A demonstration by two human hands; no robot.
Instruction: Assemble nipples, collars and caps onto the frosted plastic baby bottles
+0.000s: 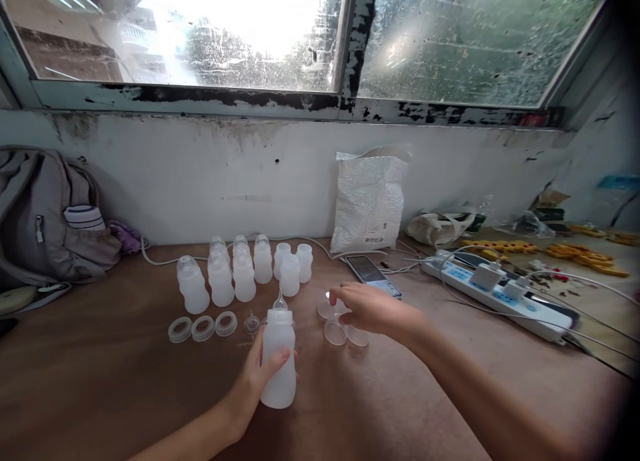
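Observation:
My left hand (270, 364) is wrapped round a frosted white baby bottle (279, 371). The bottle leans slightly, with a screw collar and a clear teat (281, 302) on top. Out to the right, my right hand (363, 306) bends its fingers down onto the clear round discs (335, 332). Its fingertips pinch the edge of the leftmost clear disc (326, 308); the hand partly covers the others. Left of the held bottle lie a loose clear teat (252, 324) and three white collar rings (203, 328). Part of another clear piece is hidden behind my left hand.
Several capped bottles (193, 288) stand at the back left, beside three open bottles (290, 276). Behind the discs are a phone (374, 276) and a white pouch (371, 201). A power strip (500, 298) with cables lies right; a backpack (50, 214) sits left.

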